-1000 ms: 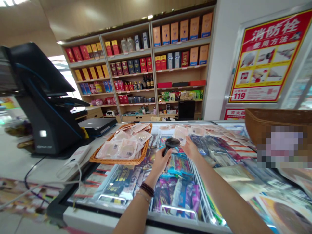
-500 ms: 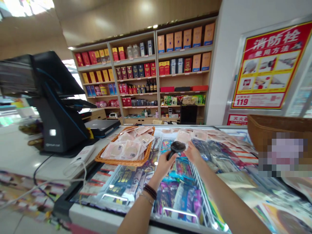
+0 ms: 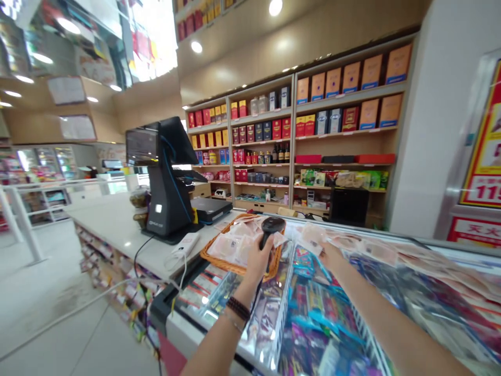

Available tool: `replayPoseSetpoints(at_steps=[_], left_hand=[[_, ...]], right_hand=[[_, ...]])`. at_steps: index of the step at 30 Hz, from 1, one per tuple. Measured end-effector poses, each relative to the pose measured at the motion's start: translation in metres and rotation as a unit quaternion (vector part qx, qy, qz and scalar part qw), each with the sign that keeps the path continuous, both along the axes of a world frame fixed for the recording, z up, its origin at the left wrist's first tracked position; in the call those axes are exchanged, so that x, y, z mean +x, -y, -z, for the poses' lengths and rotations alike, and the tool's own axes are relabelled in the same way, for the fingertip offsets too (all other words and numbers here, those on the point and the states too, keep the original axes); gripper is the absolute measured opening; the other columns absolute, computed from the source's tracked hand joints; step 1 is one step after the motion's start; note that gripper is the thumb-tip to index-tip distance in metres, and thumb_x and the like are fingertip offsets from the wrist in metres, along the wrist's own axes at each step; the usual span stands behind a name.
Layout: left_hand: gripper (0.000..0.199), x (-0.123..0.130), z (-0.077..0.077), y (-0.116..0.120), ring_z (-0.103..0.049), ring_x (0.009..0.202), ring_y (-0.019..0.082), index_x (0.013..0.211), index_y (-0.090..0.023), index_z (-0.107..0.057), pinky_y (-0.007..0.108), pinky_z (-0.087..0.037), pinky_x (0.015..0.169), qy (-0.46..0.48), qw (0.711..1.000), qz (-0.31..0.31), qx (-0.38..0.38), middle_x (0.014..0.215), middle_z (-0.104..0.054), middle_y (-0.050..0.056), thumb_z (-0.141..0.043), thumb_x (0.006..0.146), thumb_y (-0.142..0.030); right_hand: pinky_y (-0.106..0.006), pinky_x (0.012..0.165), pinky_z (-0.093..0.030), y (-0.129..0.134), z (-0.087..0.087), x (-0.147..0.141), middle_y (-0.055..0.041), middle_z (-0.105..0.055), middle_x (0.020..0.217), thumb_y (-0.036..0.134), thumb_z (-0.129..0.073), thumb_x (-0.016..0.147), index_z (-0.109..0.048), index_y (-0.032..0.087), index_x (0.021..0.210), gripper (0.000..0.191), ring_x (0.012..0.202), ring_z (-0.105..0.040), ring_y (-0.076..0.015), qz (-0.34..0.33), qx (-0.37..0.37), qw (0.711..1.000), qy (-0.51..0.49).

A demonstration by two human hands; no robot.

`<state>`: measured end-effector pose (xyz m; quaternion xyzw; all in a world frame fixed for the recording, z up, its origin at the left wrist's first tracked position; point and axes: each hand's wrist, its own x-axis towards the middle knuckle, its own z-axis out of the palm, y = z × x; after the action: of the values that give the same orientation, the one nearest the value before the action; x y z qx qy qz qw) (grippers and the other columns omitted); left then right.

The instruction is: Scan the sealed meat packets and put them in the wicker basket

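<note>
My left hand is shut around the grip of a black handheld barcode scanner, whose head points away from me. My right hand pinches a flat, clear packet of pinkish sliced food by its edge. The packet is a short way to the right of the scanner, and the two are apart. Both hands are above a glass-topped chest freezer. Behind my left hand is a woven wicker basket of similar packets, partly hidden by that hand.
A black POS terminal stands on the white counter, with a white power bank and its cable nearby. Similar packets lie across the freezer's far side. Wooden shelves of boxed goods and bottles stand behind it.
The whole view has swung, so the counter and shop floor now show on the left. The scanner and packet stay in my hands, and they look slightly further apart.
</note>
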<state>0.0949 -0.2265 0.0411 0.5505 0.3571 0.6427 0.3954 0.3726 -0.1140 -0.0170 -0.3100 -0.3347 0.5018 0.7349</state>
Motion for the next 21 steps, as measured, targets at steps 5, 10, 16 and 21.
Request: replayPoseSetpoints(at_steps=[5, 10, 16, 21], left_hand=[[0.074, -0.072, -0.020, 0.001, -0.052, 0.046, 0.011, 0.078, -0.022, -0.063, 0.022, -0.039, 0.044, -0.039, 0.995, -0.094, -0.007, 0.064, -0.062, -0.001, -0.077, 0.078, -0.096], [0.077, -0.115, -0.019, 0.009, -0.052, 0.045, 0.009, 0.077, -0.021, -0.063, 0.021, -0.039, 0.044, -0.036, 0.988, -0.151, -0.001, 0.067, -0.064, -0.001, -0.079, 0.076, -0.096], [0.076, -0.131, -0.005, 0.014, -0.053, 0.044, 0.010, 0.075, -0.021, -0.061, 0.022, -0.038, 0.042, -0.049, 0.986, -0.159, -0.014, 0.064, -0.063, -0.001, -0.080, 0.075, -0.095], [0.071, -0.112, 0.001, 0.010, -0.051, 0.043, 0.011, 0.075, -0.022, -0.062, 0.021, -0.038, 0.041, -0.048, 0.989, -0.137, -0.019, 0.060, -0.060, -0.002, -0.081, 0.078, -0.091]], right_hand=[[-0.034, 0.062, -0.071, -0.023, -0.047, -0.091, 0.0018, -0.075, 0.068, 0.012, -0.085, 0.068, -0.069, 0.030, 0.085, 0.030, 0.067, -0.079, -0.0247, 0.016, -0.115, 0.992, 0.042], [-0.042, 0.095, -0.068, -0.024, -0.068, -0.158, -0.0045, -0.084, 0.092, 0.013, -0.082, 0.073, -0.077, 0.026, 0.094, 0.025, 0.107, -0.082, -0.0320, 0.036, -0.045, 0.938, 0.341], [-0.053, 0.121, -0.052, 0.005, -0.062, -0.159, -0.0281, -0.072, 0.153, 0.026, -0.082, 0.096, -0.081, 0.017, 0.139, 0.043, 0.151, -0.058, -0.0447, 0.157, -0.044, 0.674, 0.720], [-0.050, 0.120, -0.049, 0.028, -0.062, -0.133, -0.0250, -0.068, 0.156, 0.037, -0.049, 0.119, -0.080, 0.019, 0.148, 0.046, 0.150, -0.056, -0.0400, 0.171, -0.098, 0.593, 0.780]])
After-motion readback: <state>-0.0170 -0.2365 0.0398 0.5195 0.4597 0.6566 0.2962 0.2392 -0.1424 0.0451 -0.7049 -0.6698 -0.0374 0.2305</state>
